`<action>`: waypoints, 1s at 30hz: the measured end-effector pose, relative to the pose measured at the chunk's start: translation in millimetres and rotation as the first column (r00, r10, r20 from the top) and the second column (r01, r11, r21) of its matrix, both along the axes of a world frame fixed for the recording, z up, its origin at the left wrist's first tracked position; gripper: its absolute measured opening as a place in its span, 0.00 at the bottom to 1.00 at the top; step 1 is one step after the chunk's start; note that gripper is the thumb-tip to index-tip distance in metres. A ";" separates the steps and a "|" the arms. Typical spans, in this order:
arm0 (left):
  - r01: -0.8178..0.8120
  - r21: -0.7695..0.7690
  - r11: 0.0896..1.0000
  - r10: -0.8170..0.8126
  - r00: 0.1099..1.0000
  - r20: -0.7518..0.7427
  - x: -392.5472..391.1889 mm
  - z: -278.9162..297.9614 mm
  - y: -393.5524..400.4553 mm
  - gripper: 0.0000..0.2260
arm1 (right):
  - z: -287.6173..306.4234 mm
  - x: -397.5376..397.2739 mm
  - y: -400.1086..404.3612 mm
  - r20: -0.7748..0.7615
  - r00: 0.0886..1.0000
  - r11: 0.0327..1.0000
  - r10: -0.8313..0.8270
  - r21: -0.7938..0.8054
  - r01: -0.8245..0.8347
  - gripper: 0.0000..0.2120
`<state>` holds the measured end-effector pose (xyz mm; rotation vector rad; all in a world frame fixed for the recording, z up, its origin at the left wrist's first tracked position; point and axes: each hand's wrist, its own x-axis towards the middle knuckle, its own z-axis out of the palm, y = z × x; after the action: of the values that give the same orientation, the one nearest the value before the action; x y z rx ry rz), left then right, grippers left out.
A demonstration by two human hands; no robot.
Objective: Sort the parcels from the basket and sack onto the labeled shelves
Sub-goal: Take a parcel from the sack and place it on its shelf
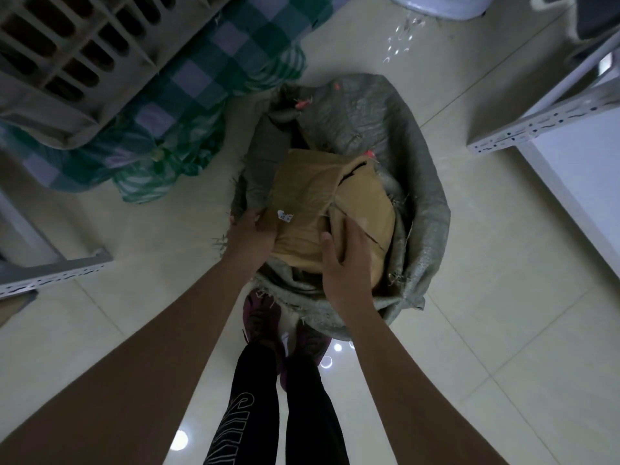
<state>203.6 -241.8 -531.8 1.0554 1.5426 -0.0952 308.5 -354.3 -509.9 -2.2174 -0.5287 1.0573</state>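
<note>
Both grips hold the brown parcel [322, 209] in the sack [419, 209]: left hand [250, 229] curls under its near-left edge, right hand [349, 263] lies flat on top.

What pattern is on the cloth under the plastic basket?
Green and pale lilac checks on the cloth, seen best in the head view.

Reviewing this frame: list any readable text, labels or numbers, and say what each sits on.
Small white sticker on the brown parcel: print too small and blurred to read.
White outlined lettering down the black trouser leg: cropped and distorted, not legible.
Nothing else carries readable text.
</note>
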 end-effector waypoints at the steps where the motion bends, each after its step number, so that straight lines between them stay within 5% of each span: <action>1: 0.016 -0.011 1.000 -0.016 1.000 0.000 -1.0 -0.5 0.3 0.22 | -0.9 -1.5 0.7 0.001 1.000 1.000 0.027 -0.009 -0.027 0.28; 9: -0.016 0.024 1.000 0.015 0.999 0.050 -7.4 1.8 5.5 0.26 | -3.7 10.9 4.2 -0.099 0.976 0.980 0.195 0.047 -0.191 0.43; 14: -0.095 0.114 0.989 0.087 0.993 0.077 11.7 21.2 14.7 0.32 | 2.9 36.8 -0.4 -0.106 0.994 0.995 0.018 0.095 -0.008 0.33; 18: -0.147 0.137 0.980 0.122 0.977 0.173 29.9 37.9 19.3 0.19 | 10.1 50.9 5.2 -0.131 0.985 0.983 -0.115 0.127 0.132 0.27; 25: 0.101 0.087 0.991 -0.117 0.971 0.208 43.4 32.3 20.9 0.26 | -7.6 58.8 14.9 -0.205 0.946 0.962 -0.252 0.057 0.268 0.30; 30: 0.208 0.062 0.976 -0.215 0.965 0.153 41.3 6.5 6.6 0.34 | -32.5 58.4 13.0 -0.119 0.963 0.970 -0.241 -0.076 0.233 0.34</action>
<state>244.9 -235.3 -525.3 1.2322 1.2907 -0.1207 367.0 -341.3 -542.5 -2.1826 -0.1716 1.0894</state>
